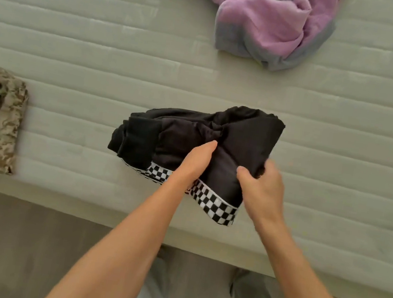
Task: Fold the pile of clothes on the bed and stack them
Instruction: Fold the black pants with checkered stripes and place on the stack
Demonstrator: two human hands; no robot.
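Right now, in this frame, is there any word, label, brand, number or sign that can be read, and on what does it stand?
None: no text is readable anywhere in the head view.
The black garment in both hands carries only a black-and-white checkered band, no lettering.
The camouflage garment and the purple garment show pattern and colour only; no tag or print is visible.

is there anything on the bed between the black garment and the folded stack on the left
Nothing visible. Both hands, left hand and right hand, hold the black garment, and only bare mattress lies between it and the camouflage-topped stack.
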